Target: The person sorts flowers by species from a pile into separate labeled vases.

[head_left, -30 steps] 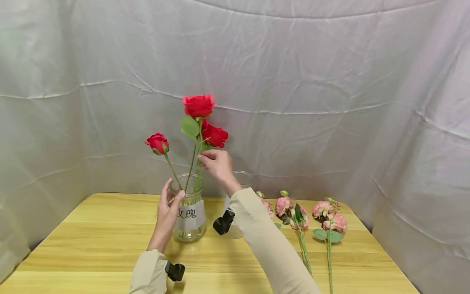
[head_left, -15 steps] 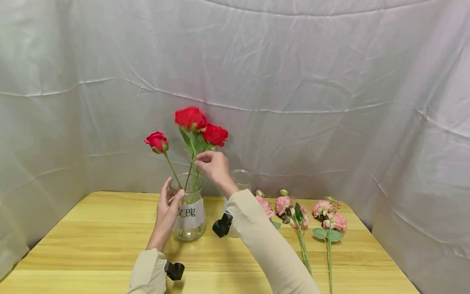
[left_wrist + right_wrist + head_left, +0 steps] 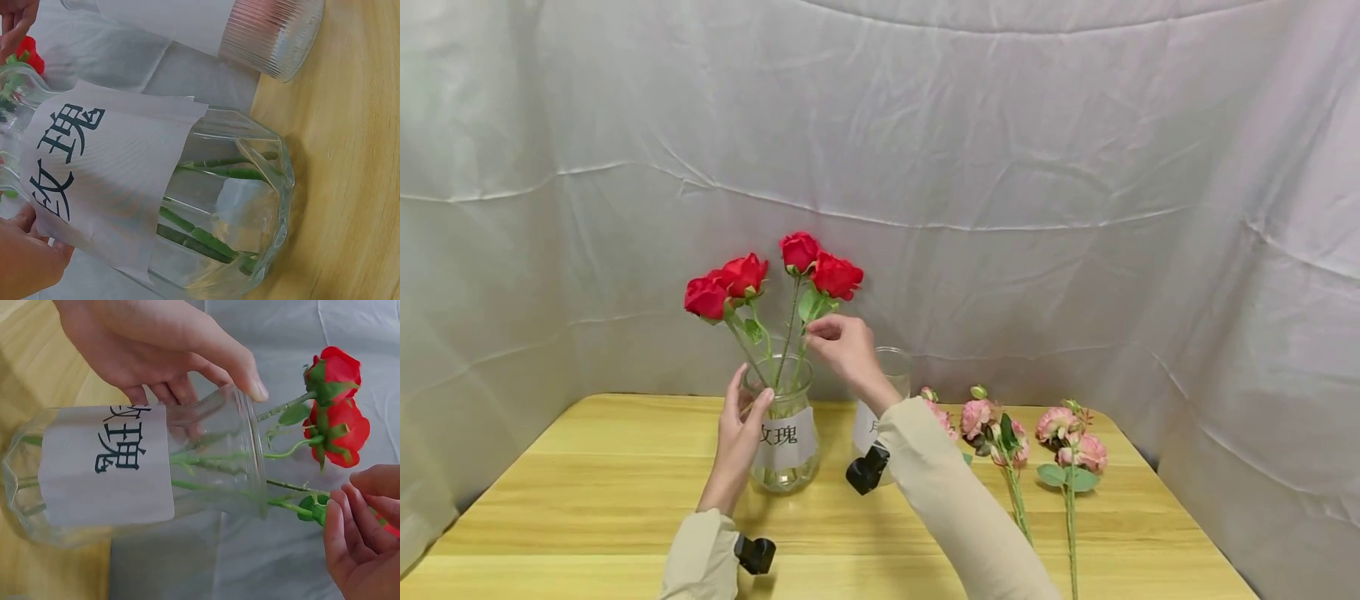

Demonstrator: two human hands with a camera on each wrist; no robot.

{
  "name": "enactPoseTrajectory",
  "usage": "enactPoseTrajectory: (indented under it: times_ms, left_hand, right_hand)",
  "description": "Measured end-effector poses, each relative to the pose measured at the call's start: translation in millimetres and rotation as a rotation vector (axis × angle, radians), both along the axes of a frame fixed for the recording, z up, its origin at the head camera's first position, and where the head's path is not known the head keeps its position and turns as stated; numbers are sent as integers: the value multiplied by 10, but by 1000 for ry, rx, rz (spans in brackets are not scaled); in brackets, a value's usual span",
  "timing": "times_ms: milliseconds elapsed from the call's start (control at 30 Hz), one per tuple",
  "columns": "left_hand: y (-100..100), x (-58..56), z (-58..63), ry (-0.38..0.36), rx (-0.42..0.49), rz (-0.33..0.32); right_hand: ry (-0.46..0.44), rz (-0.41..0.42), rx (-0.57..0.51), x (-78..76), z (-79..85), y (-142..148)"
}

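Several red roses stand in a clear glass vase (image 3: 786, 479) with a white paper label. Two roses, the nearer a red rose (image 3: 706, 297), lean left; another red rose (image 3: 837, 276) leans right. My left hand (image 3: 741, 429) holds the vase at its neck, thumb up at the rim and fingers behind the glass. Above the rim, my right hand (image 3: 846, 346) is beside the right-hand stems, its fingers loosely bent with no stem between them. Near its fingertips is a green leaf (image 3: 319, 514). Green stems (image 3: 194, 234) reach the vase's bottom in the left wrist view.
A second glass vase (image 3: 895, 362) with a white label stands to the right, partly behind my right arm. Pink flowers (image 3: 1060, 425) with long stems lie on the wooden table (image 3: 587, 483) at the right. A grey cloth (image 3: 925, 167) hangs behind.
The rose my right hand held has tipped left beside the leftmost rose, and the hand has let it go and drawn slightly right. My left hand stays on the vase.
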State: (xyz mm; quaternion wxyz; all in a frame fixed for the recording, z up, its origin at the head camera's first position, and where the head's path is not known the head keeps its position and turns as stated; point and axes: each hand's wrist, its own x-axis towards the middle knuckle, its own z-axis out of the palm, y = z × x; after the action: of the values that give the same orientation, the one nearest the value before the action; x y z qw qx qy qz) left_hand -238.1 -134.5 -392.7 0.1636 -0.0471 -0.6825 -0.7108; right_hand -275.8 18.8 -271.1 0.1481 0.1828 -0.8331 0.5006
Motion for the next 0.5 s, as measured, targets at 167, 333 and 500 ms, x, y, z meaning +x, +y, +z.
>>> enactPoseTrajectory:
  times_ms: [167,333,500]
  left_hand:
    - [-29,31,15,-19,-29,2]
    - [-87,47,40,-29,-67,-4]
    - [-137,30,49,-33,-88,-8]
  right_hand:
    - [-41,62,-50,93,24,199]
    - [-73,92,-126,203,61,514]
    - [-101,52,-195,302,16,866]
